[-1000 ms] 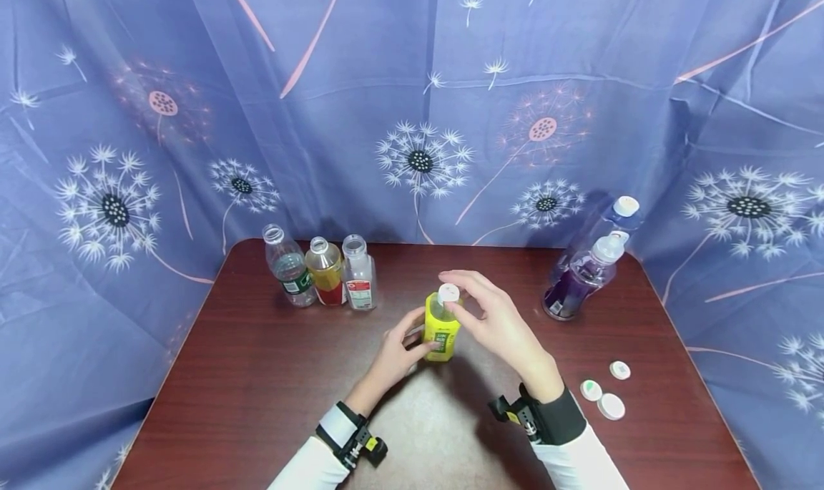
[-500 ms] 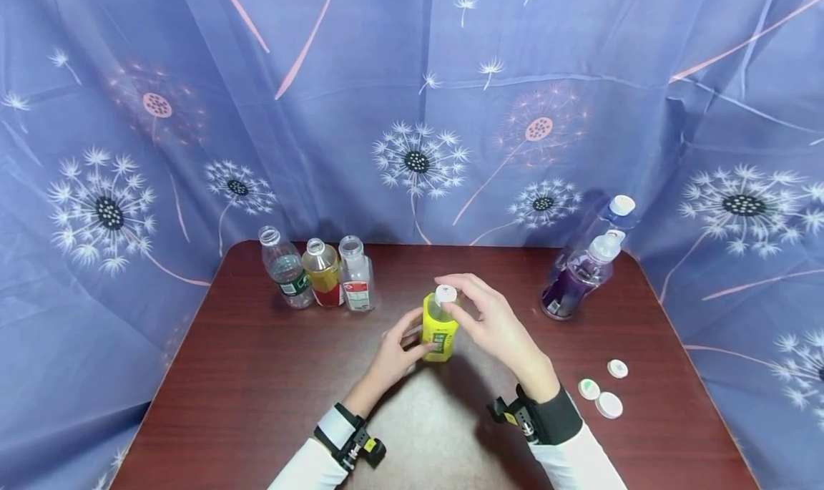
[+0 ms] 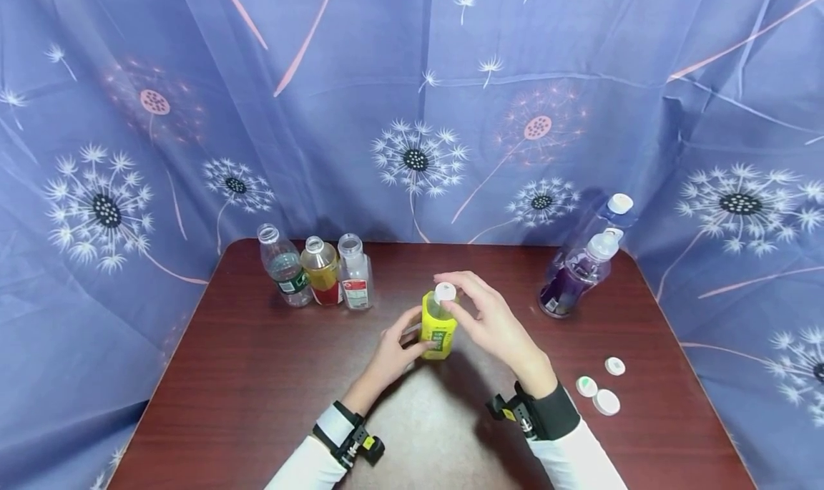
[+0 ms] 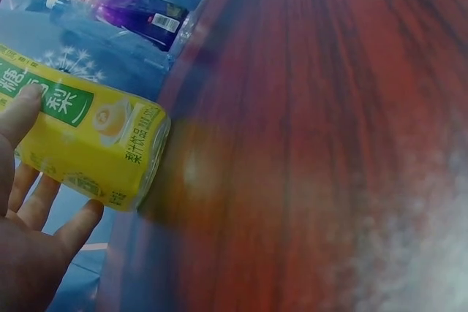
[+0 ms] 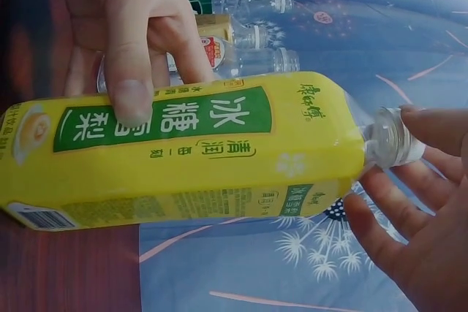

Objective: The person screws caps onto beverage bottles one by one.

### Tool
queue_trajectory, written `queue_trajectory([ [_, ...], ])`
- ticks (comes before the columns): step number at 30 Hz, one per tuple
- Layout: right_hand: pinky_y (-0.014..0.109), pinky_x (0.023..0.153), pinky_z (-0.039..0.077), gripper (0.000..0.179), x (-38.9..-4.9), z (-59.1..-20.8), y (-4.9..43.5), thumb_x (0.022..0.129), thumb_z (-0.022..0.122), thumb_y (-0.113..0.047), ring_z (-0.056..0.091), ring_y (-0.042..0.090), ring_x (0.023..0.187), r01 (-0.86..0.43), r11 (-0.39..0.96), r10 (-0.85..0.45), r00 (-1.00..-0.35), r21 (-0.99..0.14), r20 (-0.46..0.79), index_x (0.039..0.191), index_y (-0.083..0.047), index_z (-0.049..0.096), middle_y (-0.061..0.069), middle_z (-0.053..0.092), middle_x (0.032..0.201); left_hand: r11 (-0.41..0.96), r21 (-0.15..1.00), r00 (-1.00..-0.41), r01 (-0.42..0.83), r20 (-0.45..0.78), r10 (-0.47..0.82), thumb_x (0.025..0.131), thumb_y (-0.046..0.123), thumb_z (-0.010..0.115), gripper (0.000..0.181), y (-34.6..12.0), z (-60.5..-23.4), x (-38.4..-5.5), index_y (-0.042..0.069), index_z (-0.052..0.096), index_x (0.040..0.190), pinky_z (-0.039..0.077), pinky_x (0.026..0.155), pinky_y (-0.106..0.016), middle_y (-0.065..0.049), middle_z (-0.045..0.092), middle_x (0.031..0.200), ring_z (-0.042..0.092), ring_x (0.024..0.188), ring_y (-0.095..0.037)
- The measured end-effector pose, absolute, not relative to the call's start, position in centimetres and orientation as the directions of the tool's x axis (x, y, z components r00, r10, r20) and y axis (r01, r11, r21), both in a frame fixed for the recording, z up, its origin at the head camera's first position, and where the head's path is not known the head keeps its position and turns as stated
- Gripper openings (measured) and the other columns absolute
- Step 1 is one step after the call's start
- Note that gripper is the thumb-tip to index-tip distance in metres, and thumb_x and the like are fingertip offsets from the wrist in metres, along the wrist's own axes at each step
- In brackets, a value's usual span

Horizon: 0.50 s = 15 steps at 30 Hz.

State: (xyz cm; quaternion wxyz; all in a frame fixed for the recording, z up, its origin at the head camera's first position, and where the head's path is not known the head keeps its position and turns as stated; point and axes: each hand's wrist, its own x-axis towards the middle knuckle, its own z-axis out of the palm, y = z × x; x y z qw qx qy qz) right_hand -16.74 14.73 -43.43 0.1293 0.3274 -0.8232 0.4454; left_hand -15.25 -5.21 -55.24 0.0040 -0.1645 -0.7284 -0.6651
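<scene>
A bottle with a yellow label (image 3: pixel 438 337) stands upright on the table, in front of me. My left hand (image 3: pixel 394 354) grips its lower body from the left, thumb across the front of the label, as the left wrist view also shows. Up at the bottle's neck, my right hand (image 3: pixel 497 324) pinches the white cap (image 3: pixel 445 292) between thumb and fingers. In the right wrist view the cap (image 5: pixel 401 137) sits on the bottle's mouth, with the right thumb on one side of it and fingers on the other.
Three uncapped bottles (image 3: pixel 325 275) stand together at the table's back left. At the back right are a purple bottle (image 3: pixel 569 286) and a clear bluish bottle with a white cap (image 3: pixel 620 204). Three loose white caps (image 3: pixel 606 402) lie to the right of my right wrist. A blue dandelion-print curtain (image 3: pixel 309 154) hangs behind.
The head view has shifted slightly. Both hands keep their places on the yellow-labelled bottle, the right one staying at the cap; nothing else has visibly moved.
</scene>
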Motion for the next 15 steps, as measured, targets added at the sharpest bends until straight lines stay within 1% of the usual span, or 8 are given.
queue_trajectory([
  [3,0.024,0.089,0.053,0.043,-16.9,-43.4,14.6,0.095,0.075,-0.003,0.062,0.017,0.107,-0.653,0.405,-0.411,-0.755,-0.640,0.511,0.136,-0.008,0.064,0.006,0.068,0.126,0.053,0.965,-0.945,0.256,0.238,0.224,0.090,-0.009,0.075,0.060,-5.1,-54.8,-15.1,0.000,0.054,0.145,0.046,0.109,-0.060,-0.026,0.058,0.145,0.055,0.134,-0.045],
  [7,0.022,0.090,0.051,0.046,-16.8,-43.3,14.6,0.094,0.075,-0.001,0.062,0.017,0.104,-0.660,0.387,-0.404,-0.749,-0.644,0.525,0.138,-0.007,0.062,0.007,0.067,0.128,0.061,0.965,-0.943,0.256,0.235,0.235,0.090,-0.009,0.075,0.060,-5.1,-54.8,-15.3,0.000,0.054,0.145,0.046,0.109,-0.061,-0.026,0.058,0.145,0.055,0.134,-0.045],
  [9,0.022,0.092,0.051,0.046,-16.8,-43.4,14.7,0.094,0.074,0.001,0.063,0.018,0.105,-0.661,0.367,-0.405,-0.747,-0.654,0.527,0.138,-0.006,0.062,0.007,0.068,0.130,0.067,0.967,-0.944,0.247,0.225,0.241,0.090,-0.009,0.075,0.061,-5.1,-55.2,-15.4,0.000,0.053,0.146,0.046,0.109,-0.061,-0.026,0.057,0.145,0.054,0.135,-0.044],
  [15,0.024,0.089,0.055,0.045,-16.9,-43.7,14.6,0.093,0.077,-0.001,0.064,0.017,0.101,-0.641,0.387,-0.376,-0.766,-0.663,0.521,0.135,-0.006,0.064,0.006,0.070,0.122,0.093,0.963,-0.944,0.252,0.224,0.244,0.090,-0.006,0.077,0.064,-5.3,-57.1,-16.1,0.005,0.053,0.148,0.048,0.109,-0.056,-0.022,0.058,0.147,0.055,0.135,-0.041],
])
